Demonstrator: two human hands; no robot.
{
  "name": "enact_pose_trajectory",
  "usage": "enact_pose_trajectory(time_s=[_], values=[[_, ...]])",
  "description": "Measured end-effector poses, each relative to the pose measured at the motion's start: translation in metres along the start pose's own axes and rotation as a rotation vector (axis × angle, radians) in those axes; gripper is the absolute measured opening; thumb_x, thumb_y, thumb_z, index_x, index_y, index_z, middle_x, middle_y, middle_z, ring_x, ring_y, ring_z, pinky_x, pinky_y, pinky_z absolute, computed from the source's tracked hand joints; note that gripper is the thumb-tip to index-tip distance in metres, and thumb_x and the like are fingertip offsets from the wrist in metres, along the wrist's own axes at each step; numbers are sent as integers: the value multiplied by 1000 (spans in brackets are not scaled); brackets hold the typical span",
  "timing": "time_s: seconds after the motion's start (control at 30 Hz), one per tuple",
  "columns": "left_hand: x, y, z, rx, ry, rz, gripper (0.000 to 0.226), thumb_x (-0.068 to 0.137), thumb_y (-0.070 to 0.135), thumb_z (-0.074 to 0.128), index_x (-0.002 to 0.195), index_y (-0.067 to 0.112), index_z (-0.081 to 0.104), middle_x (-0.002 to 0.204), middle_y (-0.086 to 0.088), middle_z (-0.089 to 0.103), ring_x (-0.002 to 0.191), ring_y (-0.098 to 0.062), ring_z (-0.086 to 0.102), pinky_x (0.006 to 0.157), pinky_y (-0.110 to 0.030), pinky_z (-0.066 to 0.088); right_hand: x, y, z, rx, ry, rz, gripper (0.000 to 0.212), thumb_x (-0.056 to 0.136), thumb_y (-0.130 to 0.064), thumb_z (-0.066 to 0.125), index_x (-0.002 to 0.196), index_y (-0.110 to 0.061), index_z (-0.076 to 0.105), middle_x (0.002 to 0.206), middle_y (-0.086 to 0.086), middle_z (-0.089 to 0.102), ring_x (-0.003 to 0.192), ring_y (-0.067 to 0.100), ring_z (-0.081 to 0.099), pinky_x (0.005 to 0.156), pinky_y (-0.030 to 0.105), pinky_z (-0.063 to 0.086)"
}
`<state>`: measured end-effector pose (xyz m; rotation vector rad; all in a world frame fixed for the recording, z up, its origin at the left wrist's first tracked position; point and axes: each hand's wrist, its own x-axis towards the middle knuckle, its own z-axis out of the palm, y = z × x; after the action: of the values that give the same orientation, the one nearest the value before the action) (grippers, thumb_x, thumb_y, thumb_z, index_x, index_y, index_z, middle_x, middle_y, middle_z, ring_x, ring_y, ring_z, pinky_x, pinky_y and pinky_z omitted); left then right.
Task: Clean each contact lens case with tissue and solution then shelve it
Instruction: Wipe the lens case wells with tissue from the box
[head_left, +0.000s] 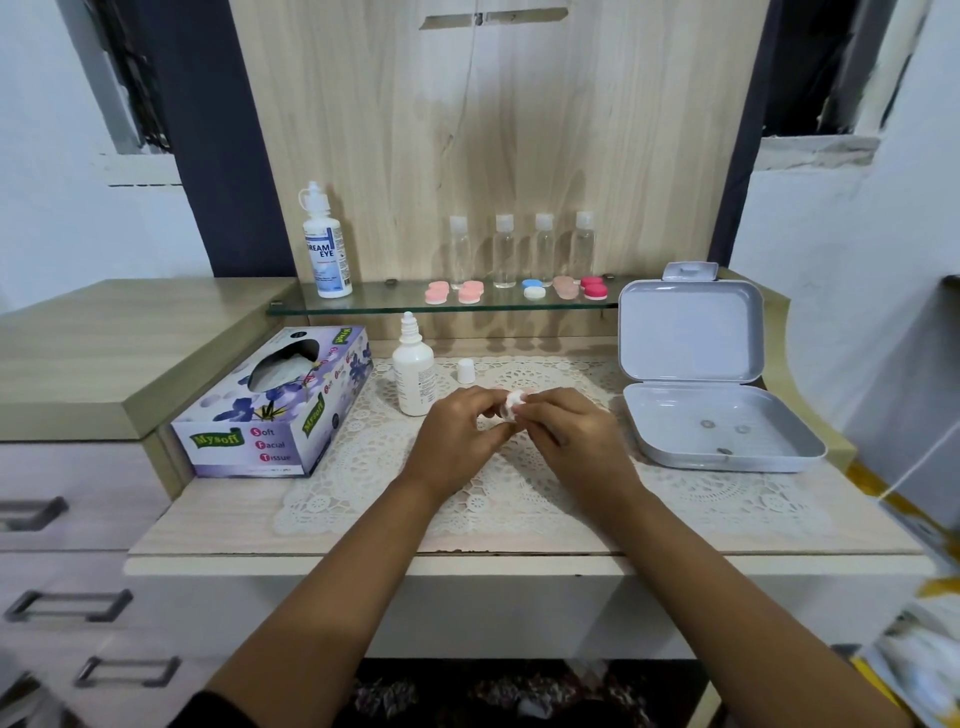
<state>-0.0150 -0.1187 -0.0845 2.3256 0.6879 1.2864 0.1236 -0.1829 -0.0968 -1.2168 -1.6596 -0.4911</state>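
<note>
Head view: both hands are seen meeting above the middle of a white lace doily (519, 499) that is spread over the pale wooden desk (208, 525). A small crumpled white tissue wad (514, 402) is pinched between the curled fingers of the left hand (457, 431) and the right hand (566, 436); whether a lens case is wrapped inside cannot be told.

An uncapped white plastic solution bottle (413, 371) stands just beside the left knuckles, with its white cap (466, 370) set behind the hands. A purple flowered tissue box (275, 405) is placed at the desk's left edge, and an open grey plastic hinged box (717, 431) near the right edge. Bare doily is left between the hands and the front edge.

On the glass shelf (363, 307) above, five round lens cases are lined close to the front rim: two pink pairs (437, 292), a blue-and-white pair (534, 289), a pale rose pair (565, 287) and a red pair (595, 288). Free glass is seen between them and a tall white labelled bottle (327, 249).
</note>
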Motion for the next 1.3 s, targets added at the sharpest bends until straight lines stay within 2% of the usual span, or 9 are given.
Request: enact_pose_trajectory(time_s=[0.23,0.47,0.63,0.7,0.8,0.93,1.03,1.2,1.3], values=[[0,-2,2,2,29,-18,36,71,16,79,105,11,70,88,9,65,83,-8,57,77,-17,45,2,6,-5,-126,178,189,10,79,0,61,83,5,70,77,14,64,67,27,62,68,15,39],[0,0,1,30,13,-33,26,74,9,75,100,10,71,88,4,66,82,-8,56,73,-11,41,1,-7,-1,13,7,-18,19,85,-13,57,86,-1,72,84,11,69,76,24,67,69,27,51],[0,0,1,72,2,-2,27,75,3,69,101,10,71,92,3,68,83,-4,53,72,-8,37,1,-11,1,-34,-60,-146,21,87,-10,54,90,-1,72,90,13,70,82,24,68,78,24,51],[0,1,1,53,7,-24,28,75,6,72,102,11,71,91,7,65,85,-5,55,75,-5,37,1,-10,1,-68,-28,-112,22,86,-10,53,87,1,72,86,13,69,78,26,66,70,29,53],[0,2,1,39,9,-27,27,74,14,76,101,12,71,87,6,66,82,-8,55,74,-13,42,3,-5,1,-84,16,-19,24,87,-11,50,80,3,68,80,14,65,72,27,62,60,32,51],[0,-2,1,30,23,-20,32,73,15,78,104,11,70,89,4,67,82,-8,56,76,-15,43,4,-2,-2,-62,48,136,27,87,-12,47,77,6,65,78,14,62,68,26,59,63,26,45],[0,-4,2,18,15,-36,35,73,14,78,107,11,69,89,8,64,82,-7,55,76,-12,42,4,1,-6,-76,99,258,12,83,-2,57,76,5,64,78,15,62,66,24,57,63,17,38],[1,-6,2,-20,-39,-65,34,77,9,73,110,16,67,92,2,61,79,-4,54,78,-15,44,4,6,-8,-87,85,435,14,86,0,57,96,-3,67,93,15,63,80,27,60,69,25,41],[2,-7,1,-20,-79,-114,34,80,5,68,111,21,66,88,2,54,73,-7,53,76,-16,45,3,3,-8,-49,-14,446,25,87,-1,55,109,-7,67,101,13,61,88,21,58,73,13,35]])
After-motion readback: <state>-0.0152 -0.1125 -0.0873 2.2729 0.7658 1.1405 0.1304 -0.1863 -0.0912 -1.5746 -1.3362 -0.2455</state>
